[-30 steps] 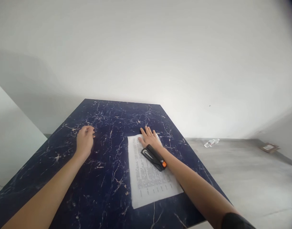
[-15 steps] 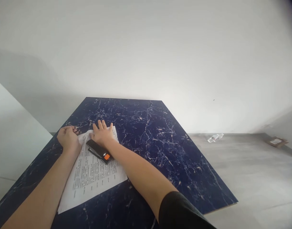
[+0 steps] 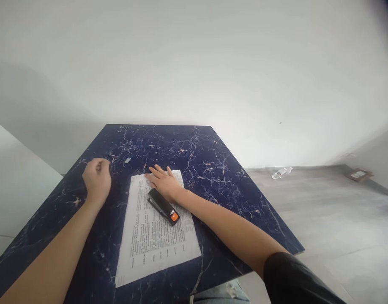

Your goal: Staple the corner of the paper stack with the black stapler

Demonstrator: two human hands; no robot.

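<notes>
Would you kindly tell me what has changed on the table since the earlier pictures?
Since the first picture, the paper, stapler and right hand have moved left across the table, first reaching the left hand, then coming partway back. The left hand, now apart from the paper, has also shifted left. A small pale piece now shows. The right hand stays spread on the paper, the stapler beside it.

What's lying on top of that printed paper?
A black-and-orange stapler lies on the paper, and the right hand spreads over the paper's far edge. Any print beneath them is covered and cannot be seen.
</notes>
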